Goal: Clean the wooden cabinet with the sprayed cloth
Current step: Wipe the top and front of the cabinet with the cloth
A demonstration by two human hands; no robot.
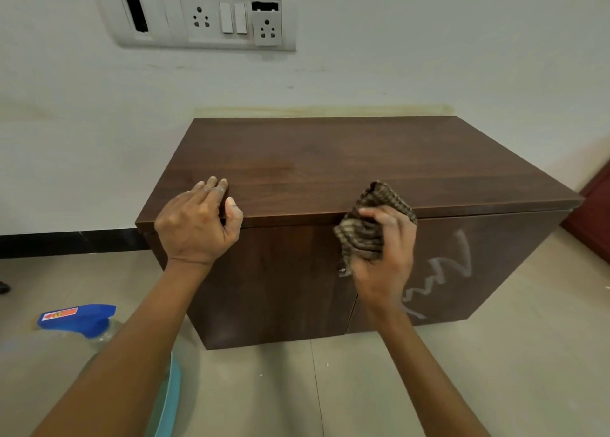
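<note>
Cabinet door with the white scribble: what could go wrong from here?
The bunched cloth in the right hand may smear the white scribble across the cabinet door rather than lift it. The spray bottle sits on the floor by the left arm and could get knocked.

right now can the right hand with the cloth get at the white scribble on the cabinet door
Probably yes. The right hand, gripping the cloth, is at the cabinet front, just left of the white scribble on the right door, and nothing stands between them.
</note>
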